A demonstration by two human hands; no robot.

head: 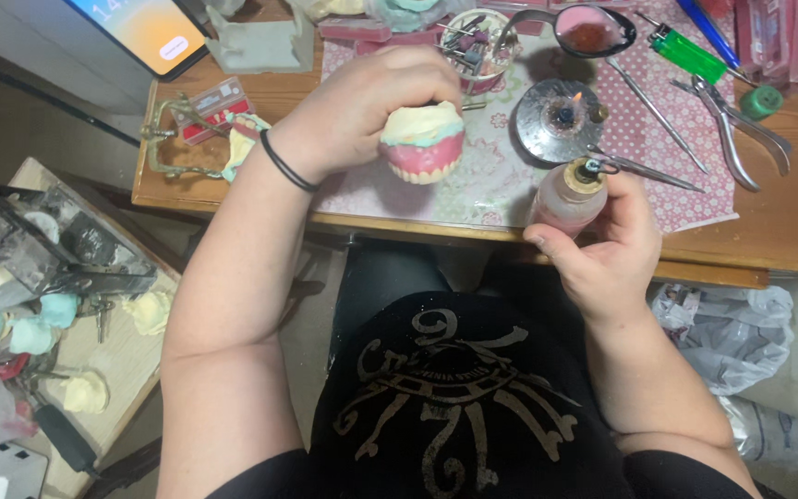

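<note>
My left hand (362, 106) grips a dental model (422, 143), a cream plaster cast with pink wax gums, held above the patterned mat (501, 171). A black band circles that wrist. My right hand (607, 245) holds a small pink squeeze bottle (567, 196) with a metal nozzle, together with a thin metal instrument (644, 169) that points right. The bottle sits near the table's front edge, just right of the model. Behind the bottle a small alcohol burner (561, 115) on a round metal base shows a small flame.
On the wooden table (787, 231) lie pliers (736, 129), a green lighter (690, 54), a metal spoon with red wax (588, 32), a cup of burs (473, 46), a metal articulator (182, 139) and a tablet (145, 28). A low side table at left holds plaster casts and tools.
</note>
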